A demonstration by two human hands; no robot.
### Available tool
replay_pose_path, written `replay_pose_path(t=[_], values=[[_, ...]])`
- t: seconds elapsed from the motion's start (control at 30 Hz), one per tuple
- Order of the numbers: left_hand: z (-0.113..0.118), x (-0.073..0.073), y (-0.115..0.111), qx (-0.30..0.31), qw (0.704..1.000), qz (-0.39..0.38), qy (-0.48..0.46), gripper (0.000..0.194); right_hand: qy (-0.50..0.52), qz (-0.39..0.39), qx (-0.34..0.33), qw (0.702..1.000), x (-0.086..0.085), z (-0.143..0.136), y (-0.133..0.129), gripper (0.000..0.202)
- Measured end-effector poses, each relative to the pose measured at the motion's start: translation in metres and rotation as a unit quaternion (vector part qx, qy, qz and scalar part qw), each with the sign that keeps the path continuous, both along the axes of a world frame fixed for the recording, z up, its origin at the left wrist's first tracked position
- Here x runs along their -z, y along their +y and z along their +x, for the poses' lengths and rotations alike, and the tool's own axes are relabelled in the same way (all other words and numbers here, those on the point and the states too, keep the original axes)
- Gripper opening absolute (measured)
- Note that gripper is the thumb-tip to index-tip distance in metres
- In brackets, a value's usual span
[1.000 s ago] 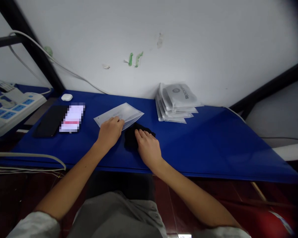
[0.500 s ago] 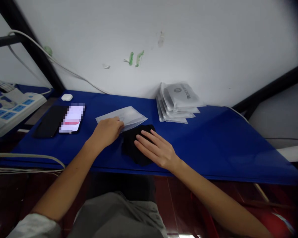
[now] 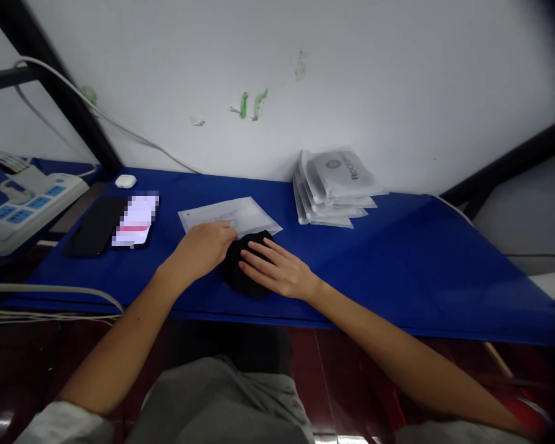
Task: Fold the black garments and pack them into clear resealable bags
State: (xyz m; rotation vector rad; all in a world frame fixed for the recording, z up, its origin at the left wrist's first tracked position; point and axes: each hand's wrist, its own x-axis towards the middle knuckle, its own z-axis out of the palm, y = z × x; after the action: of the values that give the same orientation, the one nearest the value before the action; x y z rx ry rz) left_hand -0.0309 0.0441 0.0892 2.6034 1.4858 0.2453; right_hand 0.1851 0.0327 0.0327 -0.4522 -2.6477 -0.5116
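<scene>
Soft, fairly dim light left the wall (image 3: 374, 92) grey and the floor (image 3: 324, 382) dark, with near-side glare spots (image 3: 2, 422); blackness shaded the right edge, and pixelation masked the phone screen (image 3: 135, 219).

A: "What finish is the surface (image 3: 398, 265) showing?"
B: "Smooth, blue, faintly sheened."
A: "The flat bag (image 3: 231, 213)?"
B: "It is appearing as frosted, translucent plastic; the stacked bags (image 3: 340, 179) are presenting the same cloudy film, dark print showing on top."
A: "The black item (image 3: 247, 271)?"
B: "It is looking like soft, matt cloth."
A: "Others?"
B: "The power strip (image 3: 41, 203) is reading as pale, smooth plastic; the floor (image 3: 305, 364) is reflecting light, glossy and dark red."
</scene>
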Motion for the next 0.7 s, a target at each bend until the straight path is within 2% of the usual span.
replay_pose_path(t=[0.33,0.5,0.7], values=[[0.010,-0.001,0.000,0.006,1.000,0.019,-0.008,0.028,-0.047,-0.063,0.005,0.997,0.000,-0.014,0.016,0.031],[0.013,0.003,-0.004,-0.004,0.999,0.028,0.043,0.028,-0.053,-0.122,0.111,0.985,-0.004,-0.026,0.020,0.035],[0.003,0.021,-0.003,-0.051,0.995,0.061,0.064,0.025,-0.025,-0.208,0.202,0.957,-0.007,-0.033,0.025,0.050]])
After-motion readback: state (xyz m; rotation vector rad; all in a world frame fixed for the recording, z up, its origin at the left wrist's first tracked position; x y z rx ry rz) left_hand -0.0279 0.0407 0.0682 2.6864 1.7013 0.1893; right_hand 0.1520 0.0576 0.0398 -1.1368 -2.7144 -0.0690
